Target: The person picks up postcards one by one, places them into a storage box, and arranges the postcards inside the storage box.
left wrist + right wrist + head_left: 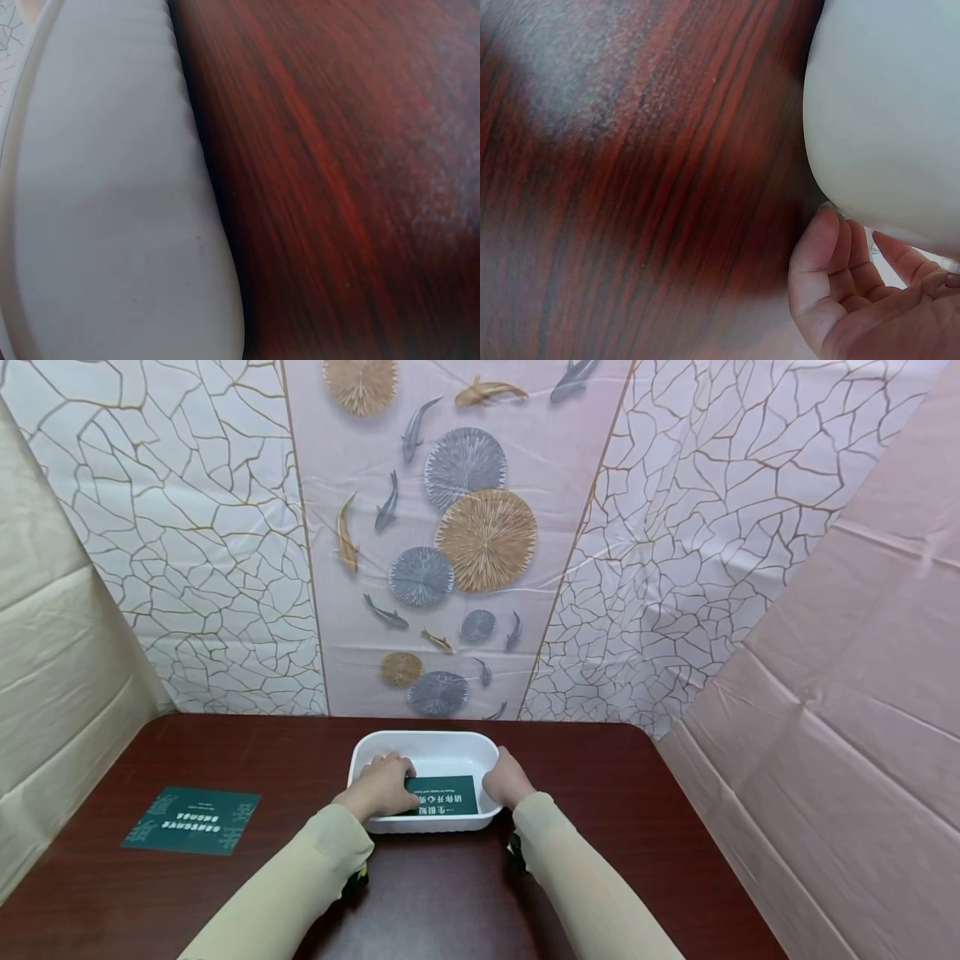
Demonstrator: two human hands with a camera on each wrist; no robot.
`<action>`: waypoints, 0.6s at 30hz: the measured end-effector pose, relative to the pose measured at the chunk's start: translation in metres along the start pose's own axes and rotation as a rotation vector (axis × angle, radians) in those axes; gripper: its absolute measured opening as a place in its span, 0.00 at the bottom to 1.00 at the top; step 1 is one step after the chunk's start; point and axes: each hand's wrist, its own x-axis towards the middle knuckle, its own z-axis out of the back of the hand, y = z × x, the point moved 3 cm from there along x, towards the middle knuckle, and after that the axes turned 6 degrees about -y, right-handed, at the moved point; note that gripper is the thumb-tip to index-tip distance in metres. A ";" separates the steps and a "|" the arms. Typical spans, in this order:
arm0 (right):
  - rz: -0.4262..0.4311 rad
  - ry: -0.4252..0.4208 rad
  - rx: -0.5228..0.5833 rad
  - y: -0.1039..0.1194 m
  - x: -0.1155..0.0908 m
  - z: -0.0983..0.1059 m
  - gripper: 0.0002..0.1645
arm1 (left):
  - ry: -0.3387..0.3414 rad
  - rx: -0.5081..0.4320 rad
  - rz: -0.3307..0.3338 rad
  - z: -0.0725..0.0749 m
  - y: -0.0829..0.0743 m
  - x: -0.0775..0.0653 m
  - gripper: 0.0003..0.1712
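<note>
A white plastic tray [427, 743] stands on the dark red tabletop, with a green card [446, 795] bearing white lettering lying in it. My left hand [381, 783] reaches over the tray's left side and holds the card's left end between curved thumb and fingers, covering that part. The left wrist view shows only the tray's outer wall [112, 180] and the table, not the hand's grip. At the tray's right end my right hand [510, 778] grips the rim; in the right wrist view its curled fingers [810, 247] meet the tray's corner [885, 150].
Another green card [191, 820] with white lettering lies flat on the table [600, 827] to the left of the tray. Patterned cloth [457, 610] hangs behind the table's far edge, and plain cloth walls [840, 760] flank both sides.
</note>
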 end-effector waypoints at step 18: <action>-0.006 -0.003 -0.025 0.002 -0.001 0.001 0.42 | -0.133 -0.228 -0.032 0.008 0.003 0.003 0.24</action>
